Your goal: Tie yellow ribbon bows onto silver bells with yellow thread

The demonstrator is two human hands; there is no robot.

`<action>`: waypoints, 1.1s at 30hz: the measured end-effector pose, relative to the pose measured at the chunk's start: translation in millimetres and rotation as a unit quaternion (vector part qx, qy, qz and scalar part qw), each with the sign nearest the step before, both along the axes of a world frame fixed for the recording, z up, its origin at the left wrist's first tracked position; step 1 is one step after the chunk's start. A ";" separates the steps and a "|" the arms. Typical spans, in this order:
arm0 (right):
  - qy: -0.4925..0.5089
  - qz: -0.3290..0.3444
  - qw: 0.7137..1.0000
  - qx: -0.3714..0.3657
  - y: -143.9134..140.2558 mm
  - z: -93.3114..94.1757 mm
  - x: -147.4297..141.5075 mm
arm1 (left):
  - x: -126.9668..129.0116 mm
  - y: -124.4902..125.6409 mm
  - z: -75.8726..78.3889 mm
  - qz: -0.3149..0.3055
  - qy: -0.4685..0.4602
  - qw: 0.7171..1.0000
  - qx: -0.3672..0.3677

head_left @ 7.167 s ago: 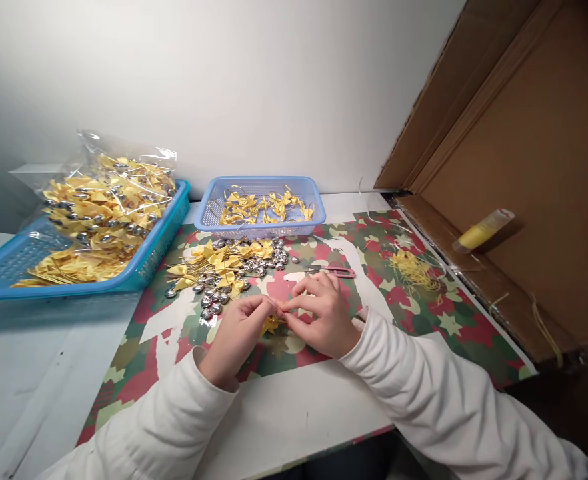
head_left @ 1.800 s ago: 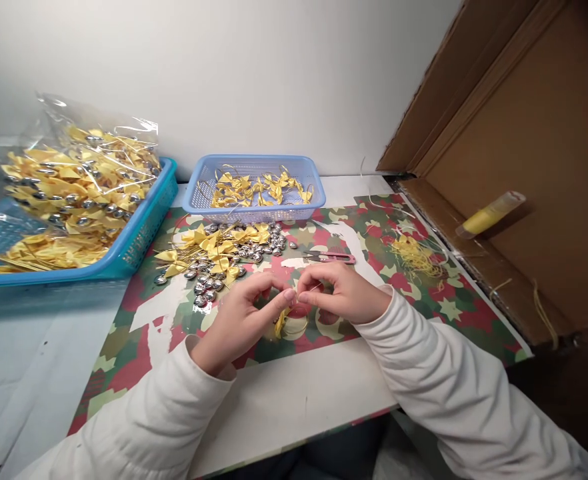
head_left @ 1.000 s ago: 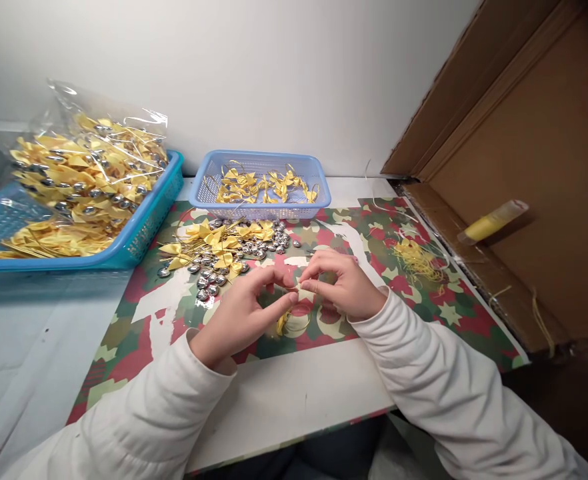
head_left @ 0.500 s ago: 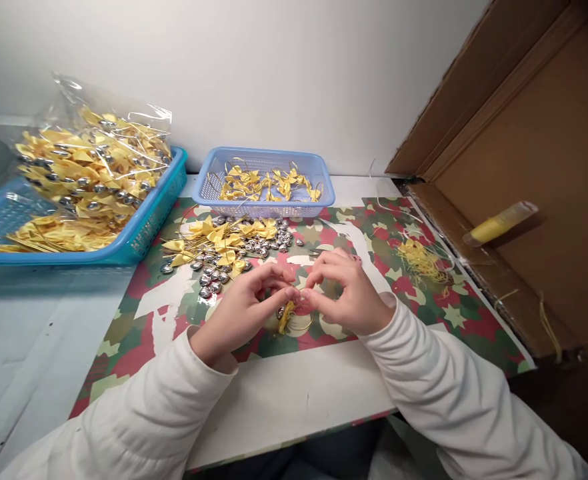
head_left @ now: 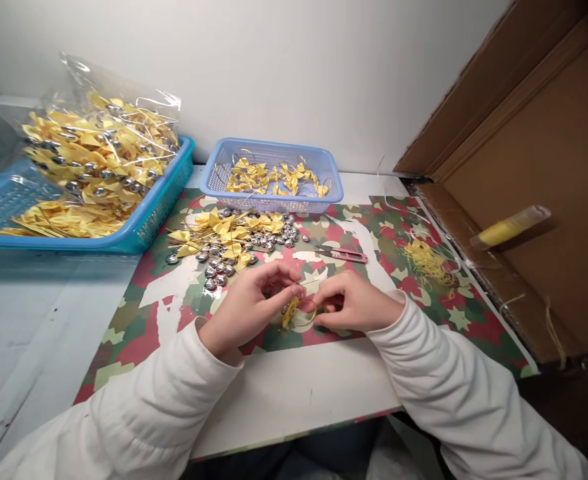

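My left hand (head_left: 254, 303) is closed in a pinch on a yellow ribbon bow (head_left: 289, 313) with a thin gold cord loop (head_left: 314, 315). The bow hangs below its thumb and index finger; part of it is hidden by the fingers. Close by on the right, my right hand (head_left: 357, 301) has its thumb and index finger closing on the side of the loop. Beyond the hands lie yellow ribbon bows on gold cords (head_left: 234, 233) and several silver bells (head_left: 217, 272). A pair of pink-handled thread snips (head_left: 344, 255) rests past my right hand.
A blue basket (head_left: 271, 202) at the back holds looped bows. At left, a larger blue basket (head_left: 149, 217) carries a clear bag (head_left: 104, 150) full of bows with silver bells. Yellow threads (head_left: 427, 261) lie at right, beside a cardboard wall (head_left: 534, 147) with a yellow tube (head_left: 511, 228).
My right hand has moved down and away from the left fingertips to the loop's side, uncovering the snips. My left hand keeps its pinch. The view has shifted slightly.
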State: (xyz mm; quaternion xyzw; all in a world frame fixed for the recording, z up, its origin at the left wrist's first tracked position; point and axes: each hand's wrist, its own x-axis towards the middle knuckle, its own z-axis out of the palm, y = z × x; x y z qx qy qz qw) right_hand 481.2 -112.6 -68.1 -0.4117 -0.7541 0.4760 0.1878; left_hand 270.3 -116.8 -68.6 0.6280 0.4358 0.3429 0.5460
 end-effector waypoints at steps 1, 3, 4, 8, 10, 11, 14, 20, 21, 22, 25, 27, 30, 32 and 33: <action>0.025 -0.016 0.999 0.015 -2.0 -3.6 -4.2 | 0.0 0.1 -0.2 0.002 0.003 1.000 0.003; 0.067 -0.058 0.995 0.043 -5.5 -9.8 -12.6 | -0.2 0.4 -0.7 0.008 0.010 1.000 0.008; 0.081 -0.079 0.992 0.052 -7.0 -12.1 -16.1 | -0.2 0.4 -0.9 0.010 0.011 1.000 0.010; 0.112 -0.134 0.982 0.075 -10.7 -16.8 -23.9 | 0.3 -0.1 -1.7 0.017 0.007 1.000 0.005; 0.117 -0.139 0.980 0.086 -12.1 -17.2 -25.8 | 0.5 -0.5 -2.0 0.020 0.002 1.000 0.001; 0.118 -0.142 0.978 0.093 -12.9 -17.1 -26.6 | 0.5 -0.6 -2.1 0.021 0.000 1.000 -0.001; 0.118 -0.138 0.974 0.135 -15.2 -16.1 -29.2 | 0.0 -0.6 -2.0 0.023 -0.005 1.000 -0.006; 0.075 -0.113 0.971 0.198 -18.4 -16.2 -31.1 | 0.4 -0.4 -2.2 0.043 -0.025 0.999 0.005; 0.066 -0.116 0.971 0.196 -18.7 -16.4 -31.0 | 0.7 -0.5 -2.5 0.048 -0.029 0.998 0.008; 0.059 -0.118 0.972 0.193 -18.9 -16.4 -30.9 | 0.9 -0.5 -2.9 0.051 -0.034 0.998 0.010; 0.052 -0.111 0.975 0.187 -19.2 -15.7 -30.5 | 1.3 -0.6 -4.1 0.058 -0.044 0.997 0.016; 0.056 -0.103 0.975 0.191 -19.2 -14.8 -30.3 | 1.2 -0.7 -4.6 0.059 -0.043 0.997 0.019; 0.059 -0.102 0.973 0.199 -19.1 -13.6 -30.0 | 0.8 -0.8 -4.7 0.055 -0.037 0.998 0.022; 0.050 -0.105 0.972 0.206 -19.3 -13.1 -29.7 | 0.6 -0.9 -4.4 0.055 -0.034 0.998 0.023; 0.044 -0.109 0.971 0.208 -19.5 -12.9 -29.6 | 0.6 -1.0 -4.2 0.055 -0.035 0.998 0.024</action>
